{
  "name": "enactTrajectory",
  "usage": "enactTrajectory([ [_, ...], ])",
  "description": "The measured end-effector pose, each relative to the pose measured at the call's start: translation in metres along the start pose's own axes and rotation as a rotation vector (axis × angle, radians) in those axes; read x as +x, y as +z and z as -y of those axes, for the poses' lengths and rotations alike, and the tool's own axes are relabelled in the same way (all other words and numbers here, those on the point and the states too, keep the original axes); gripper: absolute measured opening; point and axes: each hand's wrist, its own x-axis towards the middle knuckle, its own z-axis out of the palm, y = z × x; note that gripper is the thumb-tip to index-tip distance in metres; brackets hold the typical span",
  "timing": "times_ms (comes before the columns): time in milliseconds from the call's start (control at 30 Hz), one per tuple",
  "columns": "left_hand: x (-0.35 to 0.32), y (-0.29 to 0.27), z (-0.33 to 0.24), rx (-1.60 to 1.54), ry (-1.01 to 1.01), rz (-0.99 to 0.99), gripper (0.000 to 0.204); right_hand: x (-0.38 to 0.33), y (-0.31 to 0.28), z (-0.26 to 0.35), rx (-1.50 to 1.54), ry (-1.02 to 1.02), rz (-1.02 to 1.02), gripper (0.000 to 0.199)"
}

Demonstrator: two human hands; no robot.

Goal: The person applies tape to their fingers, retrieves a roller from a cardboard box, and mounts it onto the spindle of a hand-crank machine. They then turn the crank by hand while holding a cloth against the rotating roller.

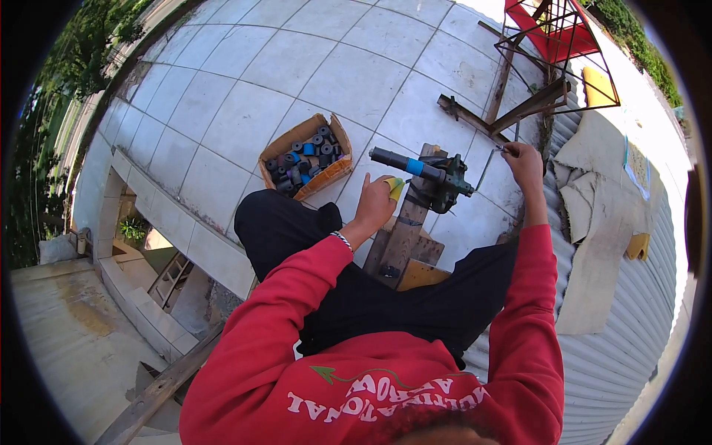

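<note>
Between my knees a dark green hand-cranked machine (pixel 446 185) is mounted on an upright wooden plank (pixel 404 233). A dark shaft with a blue ring (pixel 411 165) sticks out of it to the left. My right hand (pixel 523 165) is closed round the end of the thin crank handle (pixel 486 169) on the machine's right side. Just below the shaft's left part, my left hand (pixel 374 202) pinches a small yellow and green pad (pixel 396 188), apart from the shaft. Its exact kind cannot be made out.
Left of the machine, a torn cardboard box (pixel 328 176) holds many black and blue cylindrical rollers. A rusty metal frame (pixel 541 104) stands at the far right. Corrugated sheeting (pixel 638 297) with flat pieces (pixel 593 259) lies right. A tiled ledge (pixel 185 215) drops off left.
</note>
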Motion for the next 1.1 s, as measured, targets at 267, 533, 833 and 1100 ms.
enactTrajectory([
  [267,0.001,0.0,0.001,0.016,-0.008,-0.003,0.031,-0.081,-0.076,0.056,0.095,0.037,0.059,0.027],
  [533,0.0,0.0,-0.001,0.019,0.011,-0.032,0.029,-0.159,-0.089,0.074,0.059,0.037,0.454,0.025],
  [833,-0.002,0.002,0.002,0.034,-0.034,0.014,0.033,-0.191,0.017,0.017,0.034,-0.001,0.706,0.023],
  [1100,-0.003,0.0,0.001,0.032,-0.029,0.008,0.031,-0.153,0.124,-0.041,-0.001,0.11,0.647,0.024],
])
